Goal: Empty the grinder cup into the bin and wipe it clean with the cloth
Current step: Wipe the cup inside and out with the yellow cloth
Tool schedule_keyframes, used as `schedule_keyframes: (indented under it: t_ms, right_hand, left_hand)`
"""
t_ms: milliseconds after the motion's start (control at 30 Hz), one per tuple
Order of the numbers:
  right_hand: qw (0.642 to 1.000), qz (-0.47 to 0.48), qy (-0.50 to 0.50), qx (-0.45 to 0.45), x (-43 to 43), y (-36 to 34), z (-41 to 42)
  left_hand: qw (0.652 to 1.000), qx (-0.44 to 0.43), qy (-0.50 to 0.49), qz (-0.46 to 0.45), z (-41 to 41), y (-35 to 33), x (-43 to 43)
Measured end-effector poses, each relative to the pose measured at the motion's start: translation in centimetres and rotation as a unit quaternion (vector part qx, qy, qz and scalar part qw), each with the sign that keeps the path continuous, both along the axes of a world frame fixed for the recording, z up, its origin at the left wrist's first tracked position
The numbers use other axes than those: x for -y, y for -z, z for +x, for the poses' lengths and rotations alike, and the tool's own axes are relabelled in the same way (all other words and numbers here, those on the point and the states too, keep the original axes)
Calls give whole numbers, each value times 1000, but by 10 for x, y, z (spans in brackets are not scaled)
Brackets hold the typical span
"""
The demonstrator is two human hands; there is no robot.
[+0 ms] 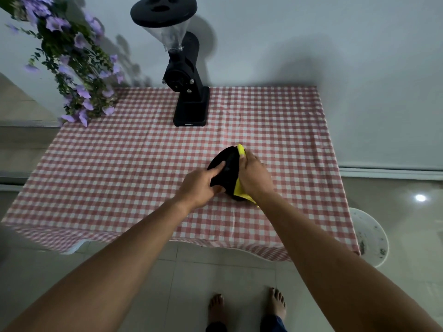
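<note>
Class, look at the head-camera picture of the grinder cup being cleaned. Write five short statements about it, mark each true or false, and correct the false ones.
1. The left hand holds the black grinder cup. True.
2. The right hand presses a blue cloth against the cup. False: the cloth is yellow.
3. The coffee grinder stands at the table's far edge. True.
4. The cup sits docked on the grinder's base. False: it is in both hands over the checked tablecloth, apart from the grinder.
5. The white bin stands on the tabletop. False: it is on the floor, right of the table.
</note>
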State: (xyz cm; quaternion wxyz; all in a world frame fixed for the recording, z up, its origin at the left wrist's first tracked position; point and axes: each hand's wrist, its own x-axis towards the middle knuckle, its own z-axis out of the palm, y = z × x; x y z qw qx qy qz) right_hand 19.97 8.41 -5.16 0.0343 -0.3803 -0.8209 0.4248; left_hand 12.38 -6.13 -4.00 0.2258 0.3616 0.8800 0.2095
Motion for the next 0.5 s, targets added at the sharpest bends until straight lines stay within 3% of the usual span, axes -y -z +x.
schedule_keyframes:
  t_ms: [167,300,500]
  right_hand:
    - [998,-41,24,36,-11,-2,-13]
    - [996,-85,29,-21,-10,8,-7]
    - [995,-66,29,-75,13,14,19]
  left_hand:
    - [999,-27,25,0,7,-5,-2]
    - [1000,7,-17,6,5,-4,-7]
    - [992,71,-98,26,3,0,-3]
